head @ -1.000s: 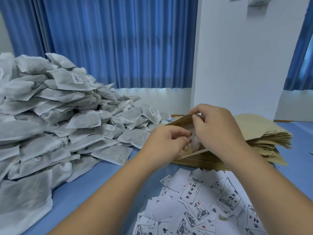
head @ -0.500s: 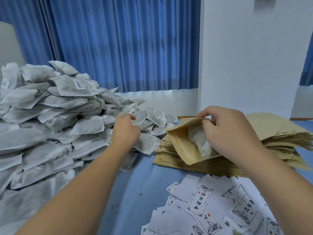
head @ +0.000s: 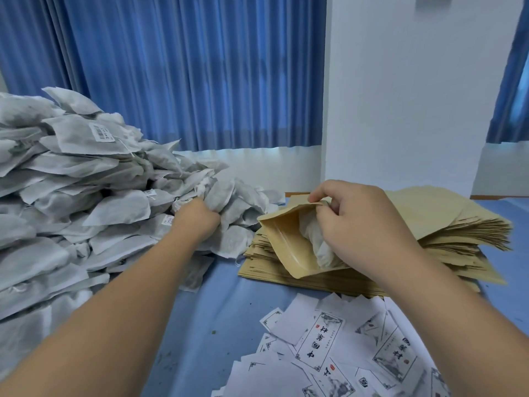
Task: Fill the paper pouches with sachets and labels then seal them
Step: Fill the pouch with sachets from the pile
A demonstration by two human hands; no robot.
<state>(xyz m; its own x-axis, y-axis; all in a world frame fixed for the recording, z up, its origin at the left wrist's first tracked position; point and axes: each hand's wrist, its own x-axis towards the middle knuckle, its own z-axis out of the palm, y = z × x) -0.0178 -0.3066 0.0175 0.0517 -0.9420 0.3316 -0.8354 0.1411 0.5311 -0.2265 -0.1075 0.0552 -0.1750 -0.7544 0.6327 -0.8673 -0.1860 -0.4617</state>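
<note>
I am holding the pouch (head: 283,242) with my right hand (head: 363,224). Thumb and forefinger are pinching its upper lip and the other fingers are reaching into the mouth, so the opening is gaping toward the heap (head: 86,202) for loading. The pouch is resting on the near left corner of the stack (head: 446,222), which is giving it a flat base. An inner sachet (head: 317,242) is already sitting inside, against my fingers.

My left hand (head: 197,219) is digging into the heap's right slope, and it is closing round a sachet (head: 220,196) that is sticking up out of the fist. The labels (head: 329,348) are lying loose on the table (head: 223,310) in front of the stack, within reach of either hand, I judge.

My left fingertips are buried among the sachets, so I cannot tell whether they are gripping one or several. My right hand is covering part of the pouch mouth, hiding how many sachets are inside and whether a label is in yet. The heap and the labels are running off the frame edges.
</note>
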